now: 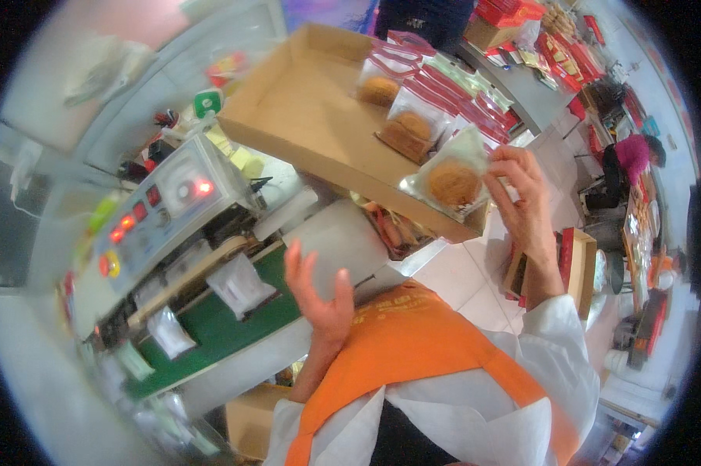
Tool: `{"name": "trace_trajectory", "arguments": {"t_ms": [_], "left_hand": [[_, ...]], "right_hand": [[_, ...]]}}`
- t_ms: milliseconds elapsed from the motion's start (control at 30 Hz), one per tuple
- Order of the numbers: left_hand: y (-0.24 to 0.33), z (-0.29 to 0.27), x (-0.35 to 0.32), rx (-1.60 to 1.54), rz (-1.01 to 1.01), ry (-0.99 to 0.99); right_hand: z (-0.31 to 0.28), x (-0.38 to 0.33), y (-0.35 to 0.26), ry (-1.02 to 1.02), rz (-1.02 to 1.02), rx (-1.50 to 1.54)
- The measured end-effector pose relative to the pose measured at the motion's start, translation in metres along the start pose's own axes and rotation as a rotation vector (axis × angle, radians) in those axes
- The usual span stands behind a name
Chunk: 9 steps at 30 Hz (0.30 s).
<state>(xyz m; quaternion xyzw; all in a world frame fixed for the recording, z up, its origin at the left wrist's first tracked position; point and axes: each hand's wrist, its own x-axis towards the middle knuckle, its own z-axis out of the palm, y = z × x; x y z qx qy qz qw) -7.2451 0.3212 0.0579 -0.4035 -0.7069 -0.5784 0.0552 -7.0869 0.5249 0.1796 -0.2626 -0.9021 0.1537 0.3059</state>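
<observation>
My right hand (527, 198) has its thumb and fingertips closed on the edge of a clear pouch (453, 184) that holds a round, brown, biscuit-like piece. That pouch is at the near right corner of a shallow cardboard box (311, 147). Further up the same side of the box lie several similar pouches (409, 128) with dark red tops, overlapping in a row. My left hand (319, 299) is raised beside the end of a green conveyor belt (203, 365), fingers apart and holding nothing. White packets, one a larger packet (240, 285), rest on the belt to its left.
A machine with a control panel (160, 206) and lit red buttons stands along the belt at the left. Open cartons (575, 264) stand on the tiled floor at the right. Beyond them, a person in a purple top (631, 158) is near a table with goods.
</observation>
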Motion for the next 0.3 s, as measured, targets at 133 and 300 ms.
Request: {"name": "trace_trajectory", "arguments": {"t_ms": [133,300], "left_hand": [[0.022,0.019,0.006,0.014,0.252,-0.074],[0.027,0.029,0.014,0.122,0.352,-0.071]], "right_hand": [[0.010,0.000,-0.030,0.030,0.126,0.364],[0.056,-0.008,-0.073,-0.167,0.095,0.812]]}}
